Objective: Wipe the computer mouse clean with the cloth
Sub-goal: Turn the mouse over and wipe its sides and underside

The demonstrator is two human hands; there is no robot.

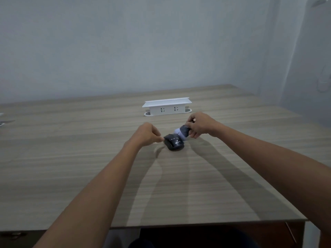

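A: Pinching is what both hands are doing, out near the middle of a pale, wood-grain laminate table (75,158). The left hand (147,134) is curled, its fingertips closed on the left edge of a small black plastic computer mouse with white lettering (174,143), which looks tipped up on the tabletop. The right hand (199,125) is bunched around a dark grey cloth (185,130), just beyond and to the right of the mouse. A small white shape shows under the cloth; I cannot tell what it is.

B: What might go wrong?

A: The left hand's hold looks light, only fingertips on one edge. A firm wipe from the right could, I think, twist the mouse free or skid it across the smooth surface. The cloth is wadded tight too, so it may cover little and skip the crevices.

B: And the surroundings?

A: Farther back sits a white plastic desktop power socket box with two outlets (167,107). Behind it rises a plain grey-blue wall (125,42). The light is dim, and the arms throw long shadows toward the table's near edge.
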